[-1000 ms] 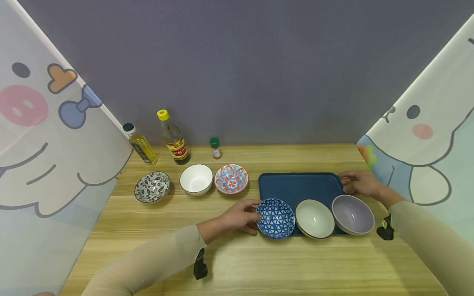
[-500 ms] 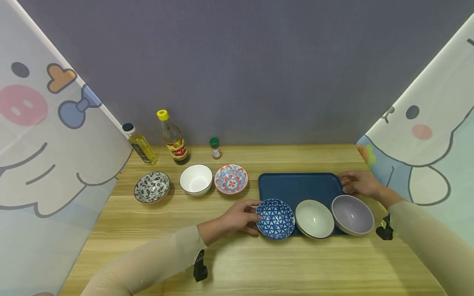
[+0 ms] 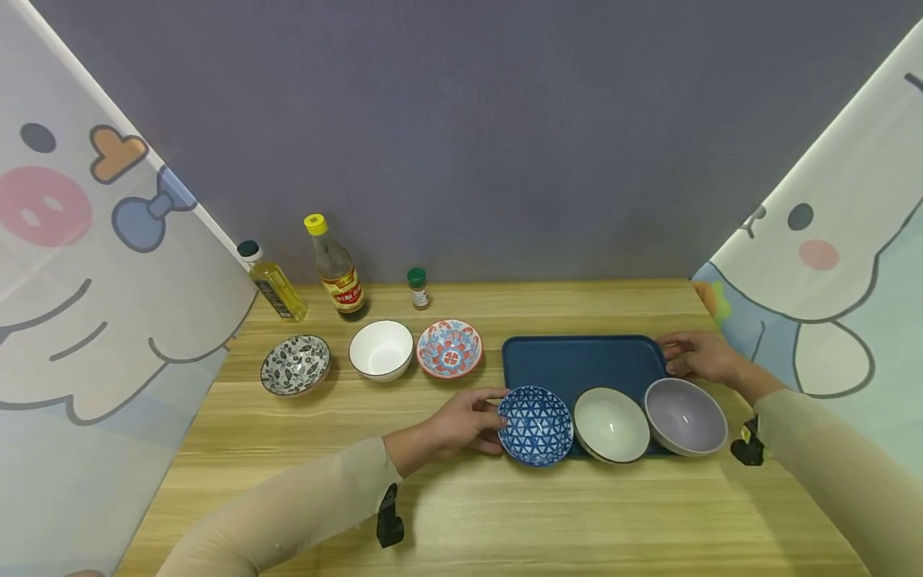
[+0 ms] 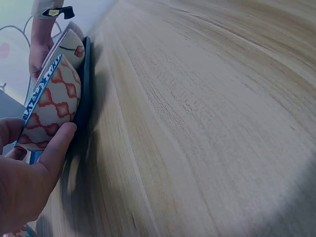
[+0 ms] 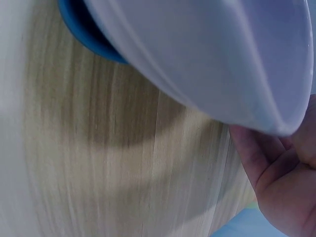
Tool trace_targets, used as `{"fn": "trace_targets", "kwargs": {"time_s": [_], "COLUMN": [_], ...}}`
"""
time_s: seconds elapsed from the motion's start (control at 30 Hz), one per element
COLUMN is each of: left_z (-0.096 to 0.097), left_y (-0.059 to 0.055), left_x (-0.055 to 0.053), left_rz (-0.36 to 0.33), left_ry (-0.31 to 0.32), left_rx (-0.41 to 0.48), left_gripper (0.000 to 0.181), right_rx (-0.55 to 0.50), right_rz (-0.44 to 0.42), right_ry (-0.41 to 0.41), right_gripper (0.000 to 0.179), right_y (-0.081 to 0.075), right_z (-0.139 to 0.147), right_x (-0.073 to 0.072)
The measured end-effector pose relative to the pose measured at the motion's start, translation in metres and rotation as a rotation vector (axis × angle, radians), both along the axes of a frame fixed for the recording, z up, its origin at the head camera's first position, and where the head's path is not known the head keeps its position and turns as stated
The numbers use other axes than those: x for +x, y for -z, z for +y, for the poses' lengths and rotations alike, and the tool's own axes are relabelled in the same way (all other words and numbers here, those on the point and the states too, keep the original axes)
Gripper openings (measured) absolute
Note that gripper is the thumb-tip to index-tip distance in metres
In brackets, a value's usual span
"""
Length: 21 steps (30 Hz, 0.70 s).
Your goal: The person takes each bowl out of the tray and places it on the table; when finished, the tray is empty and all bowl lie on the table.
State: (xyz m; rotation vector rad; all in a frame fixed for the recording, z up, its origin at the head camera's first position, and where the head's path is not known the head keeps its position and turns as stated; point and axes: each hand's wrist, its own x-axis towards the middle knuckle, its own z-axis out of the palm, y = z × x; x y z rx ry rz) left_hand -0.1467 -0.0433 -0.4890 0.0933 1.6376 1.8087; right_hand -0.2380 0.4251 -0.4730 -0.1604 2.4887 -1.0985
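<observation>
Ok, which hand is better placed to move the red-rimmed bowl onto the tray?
Probably the left hand: it is closer to the red-rimmed bowl, though it touches the blue patterned bowl. The right hand is at the right end of the tray.

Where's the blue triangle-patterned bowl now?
In the head view, the blue triangle-patterned bowl is at the left end of the blue rectangular tray, between the left hand and the round, dark-rimmed pale bowl.
</observation>
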Motion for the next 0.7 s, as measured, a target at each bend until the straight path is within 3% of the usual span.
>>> {"fn": "trace_targets", "kwargs": {"time_s": [0.37,0.7], "left_z": [0.000,-0.010], "left_y": [0.003,-0.007], "left_x": [0.001,0.004], "left_rz": [-0.026,-0.051], "left_ry": [-0.036,-0.045], "left_rx": [0.004,0.068], "left_gripper": [0.061,0.061], "right_rx": [-0.011,0.001], "right_rz": [0.001,0.015], "right_ry": [0.010,0.003], "right_gripper": [0.058,0.058], "right_y": [0.003,0.000], "right_z": [0.001,0.000], "right_x": [0.001,0.004]}}
